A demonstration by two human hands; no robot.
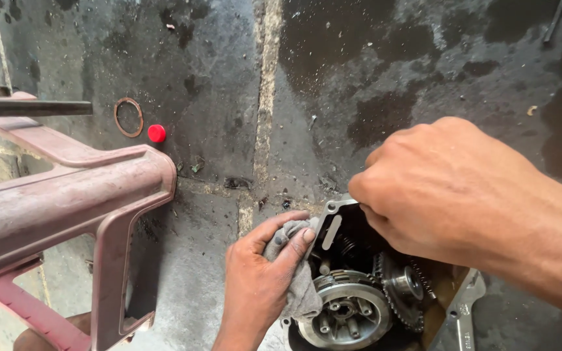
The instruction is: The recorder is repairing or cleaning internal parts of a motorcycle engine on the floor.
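Right hand (443,188) covers engine case (352,286); left hand (258,279) presses rag (297,286) beside.

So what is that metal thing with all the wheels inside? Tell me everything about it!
It is an open engine case of grey metal, dark and oily inside, lying on the stained concrete floor. Inside sit a big round clutch with bolts on its face and toothed gears beside it. The left hand presses a grey rag against its left edge. The right hand reaches in over its top rim, fingertips hidden.
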